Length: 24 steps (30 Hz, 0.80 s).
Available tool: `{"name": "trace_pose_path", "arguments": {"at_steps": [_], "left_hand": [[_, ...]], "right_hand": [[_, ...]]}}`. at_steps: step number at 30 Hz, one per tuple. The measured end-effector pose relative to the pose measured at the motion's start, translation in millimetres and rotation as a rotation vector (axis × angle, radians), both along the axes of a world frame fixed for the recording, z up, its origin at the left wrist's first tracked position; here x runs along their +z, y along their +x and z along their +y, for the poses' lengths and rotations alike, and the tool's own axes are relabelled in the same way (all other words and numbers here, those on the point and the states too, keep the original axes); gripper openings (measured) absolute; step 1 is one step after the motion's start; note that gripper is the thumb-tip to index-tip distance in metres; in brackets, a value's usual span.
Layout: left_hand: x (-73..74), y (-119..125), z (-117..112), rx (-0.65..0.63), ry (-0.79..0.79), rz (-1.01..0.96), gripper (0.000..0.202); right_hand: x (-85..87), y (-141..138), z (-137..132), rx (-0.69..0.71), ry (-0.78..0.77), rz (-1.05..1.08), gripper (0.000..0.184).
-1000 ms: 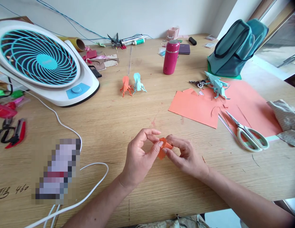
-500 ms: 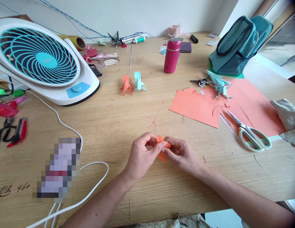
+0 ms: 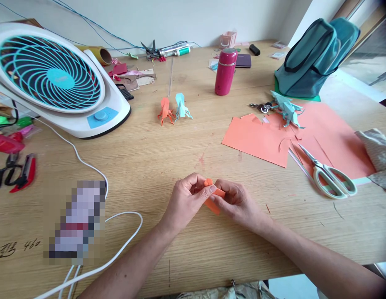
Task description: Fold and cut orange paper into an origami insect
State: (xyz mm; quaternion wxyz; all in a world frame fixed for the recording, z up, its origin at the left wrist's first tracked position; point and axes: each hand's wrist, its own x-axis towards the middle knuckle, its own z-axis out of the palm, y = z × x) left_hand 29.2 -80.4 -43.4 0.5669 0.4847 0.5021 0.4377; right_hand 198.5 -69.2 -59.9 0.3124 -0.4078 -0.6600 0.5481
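Note:
A small piece of folded orange paper [image 3: 213,206] is held between my two hands above the table's near middle. My left hand [image 3: 187,202] pinches it, thumb on top near the upper end. On the other side, my right hand [image 3: 238,202] grips it with thumb and curled fingers. A short rounded tip of the paper sticks up past the left thumb, and a flat strip points down toward me. The fingers hide the rest of its folds. Farther back stand an orange folded paper figure [image 3: 164,110] and a light blue one [image 3: 181,106], side by side.
White-handled scissors [image 3: 331,176] lie at right on orange paper sheets [image 3: 255,139], with a blue paper figure [image 3: 288,109] and keys [image 3: 264,108] nearby. A magenta bottle [image 3: 225,72] and teal bag [image 3: 308,62] stand behind. At left are a fan [image 3: 112,112], a blurred-out phone-like object [image 3: 77,220] and a white cable [image 3: 130,238].
The upper tip of the orange paper shows less above my left thumb, and its lower strip has shifted slightly down and right. Both hands keep their grip in nearly the same place.

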Motion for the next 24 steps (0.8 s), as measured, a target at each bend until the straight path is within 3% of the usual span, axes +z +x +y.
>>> {"name": "trace_pose_path", "arguments": {"at_steps": [12,19,24], "left_hand": [[-4.1,-5.3,5.5,-0.044,0.011,0.024,0.045],[-4.1,-2.7,5.1,-0.065,-0.045,-0.009,0.03],[-4.7,-3.8,4.4,-0.047,-0.044,-0.027,0.031]], "right_hand": [[0.7,0.8,-1.0,0.004,-0.095,0.035,0.038],[-1.2,-1.0,-0.7,-0.057,-0.121,0.052,0.041],[1.6,0.9,1.3,0.006,-0.133,0.063,0.04]]}}
